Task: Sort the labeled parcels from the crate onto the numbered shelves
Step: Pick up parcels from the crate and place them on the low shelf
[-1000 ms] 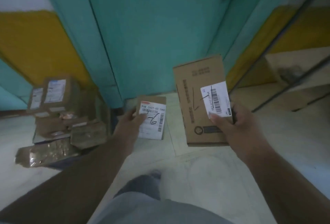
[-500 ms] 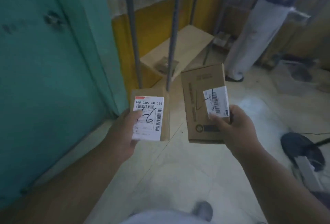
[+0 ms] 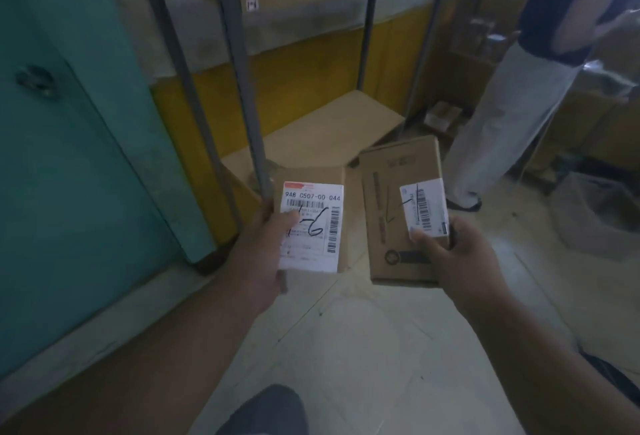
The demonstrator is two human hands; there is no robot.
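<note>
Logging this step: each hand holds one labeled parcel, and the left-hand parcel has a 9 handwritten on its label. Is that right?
Not quite. In the head view the left hand holds the smaller parcel, whose label is handwritten 6, not 9. The right hand holds the taller parcel.

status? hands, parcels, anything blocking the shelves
Left hand grips small parcel marked 6. Right hand grips taller parcel. Neither shelved yet. Shelf rack ahead; a person stands just right of it.
</note>
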